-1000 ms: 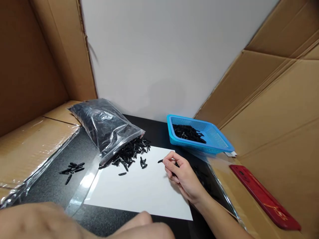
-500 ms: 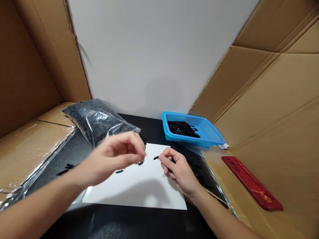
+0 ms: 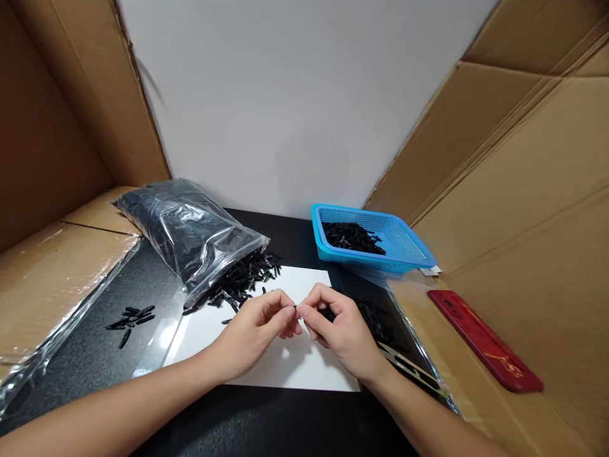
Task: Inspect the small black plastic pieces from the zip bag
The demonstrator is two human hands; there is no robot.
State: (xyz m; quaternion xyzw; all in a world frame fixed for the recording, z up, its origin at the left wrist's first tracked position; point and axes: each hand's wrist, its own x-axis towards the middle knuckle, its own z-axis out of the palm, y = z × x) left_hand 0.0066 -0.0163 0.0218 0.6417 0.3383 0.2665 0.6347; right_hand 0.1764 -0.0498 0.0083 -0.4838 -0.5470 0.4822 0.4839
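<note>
My left hand [image 3: 266,324] and my right hand [image 3: 337,320] meet fingertip to fingertip above a white sheet of paper [image 3: 304,374]. A small slim black piece [image 3: 295,307] is pinched between them, mostly hidden by the fingers. More black pieces [image 3: 327,313] are tucked inside the curled fingers of my right hand. Behind my left hand, a heap of similar black pieces [image 3: 247,273] spills from the mouth of a clear plastic bag [image 3: 185,222] onto the paper.
A blue basket [image 3: 404,244] with black pieces stands at the back right. Several loose pieces [image 3: 130,317] lie left on the dark tabletop, others [image 3: 375,320] beyond my right hand. A flat metallic tool [image 3: 413,371] and a red case [image 3: 485,343] lie right. Cardboard walls [image 3: 537,178] flank the table.
My left hand has come down and its fingertips have joined those of my right hand at the black piece. The view has shifted slightly; the bag's mouth and heap are uncovered.
</note>
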